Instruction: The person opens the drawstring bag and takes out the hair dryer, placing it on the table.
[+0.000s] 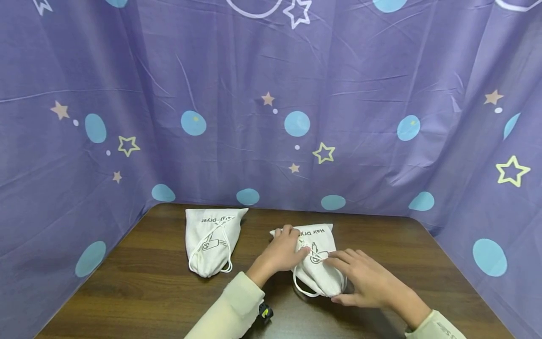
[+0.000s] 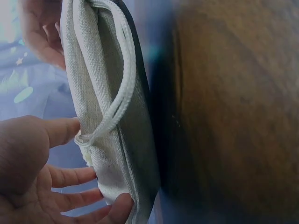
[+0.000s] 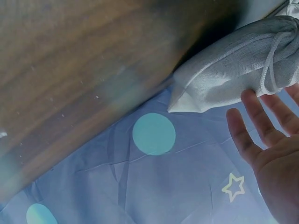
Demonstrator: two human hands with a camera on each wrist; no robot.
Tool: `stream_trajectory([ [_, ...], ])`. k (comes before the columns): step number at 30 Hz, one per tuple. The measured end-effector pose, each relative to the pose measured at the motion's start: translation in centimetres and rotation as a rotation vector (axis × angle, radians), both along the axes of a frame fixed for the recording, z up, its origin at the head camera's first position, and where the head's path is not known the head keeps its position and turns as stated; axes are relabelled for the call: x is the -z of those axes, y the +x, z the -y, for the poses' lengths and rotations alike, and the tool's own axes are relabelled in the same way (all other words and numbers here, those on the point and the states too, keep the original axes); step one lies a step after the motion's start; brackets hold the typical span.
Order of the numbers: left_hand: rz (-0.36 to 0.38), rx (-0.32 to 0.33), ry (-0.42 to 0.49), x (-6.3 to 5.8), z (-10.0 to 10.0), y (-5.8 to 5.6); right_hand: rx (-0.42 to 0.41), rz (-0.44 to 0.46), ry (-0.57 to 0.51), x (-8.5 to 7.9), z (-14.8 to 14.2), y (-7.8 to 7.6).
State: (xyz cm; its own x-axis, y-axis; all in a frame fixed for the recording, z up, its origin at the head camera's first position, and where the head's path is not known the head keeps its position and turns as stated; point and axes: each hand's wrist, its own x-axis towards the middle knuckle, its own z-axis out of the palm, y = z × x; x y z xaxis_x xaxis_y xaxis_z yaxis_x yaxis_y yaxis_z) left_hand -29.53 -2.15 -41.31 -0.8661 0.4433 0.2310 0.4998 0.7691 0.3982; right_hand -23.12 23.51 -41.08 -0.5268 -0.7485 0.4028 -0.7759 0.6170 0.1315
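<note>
A white cloth drawstring bag (image 1: 323,278) printed "Hair Dryer" lies on the table between the two hands. My left hand (image 1: 279,252) touches its left side with the fingers spread. In the left wrist view, the thumb is right at the knot of the looped white cord (image 2: 122,88), and the other fingertips lie along the cloth. My right hand (image 1: 368,280) is at the bag's right side, fingers extended over its edge and thumb near the gathered end. The right wrist view shows the fingertips right against the cloth bag (image 3: 229,70).
A second white drawstring bag (image 1: 211,261) with the same print lies to the left on the brown wooden table (image 1: 139,292). A small black and yellow object (image 1: 265,311) shows beneath the left sleeve. A purple curtain (image 1: 237,155) with stars and dots encloses the back and sides.
</note>
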Motion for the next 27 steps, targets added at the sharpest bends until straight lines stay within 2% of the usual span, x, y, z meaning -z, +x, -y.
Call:
stream_trajectory([
  [5, 0.028, 0.035, 0.050, -0.1, 0.7, -0.5, -0.009, -0.031, 0.009, -0.7, 0.1, -0.2],
  [9, 0.031, 0.058, 0.099, -0.4, 1.3, -0.8, 0.001, -0.023, 0.010, -1.3, 0.2, -0.4],
  [16, 0.041, 0.104, 0.174, -1.8, 2.6, -1.3, -0.025, -0.010, -0.029, -2.5, 0.8, -1.2],
  [20, 0.028, 0.122, 0.203, -2.5, 3.3, -1.5, -0.025, -0.002, -0.045, -3.0, 1.1, -1.7],
  [27, -0.028, 0.191, 0.255, -3.8, 3.9, -1.2, -0.008, 0.013, -0.075, -4.0, 1.7, -2.4],
])
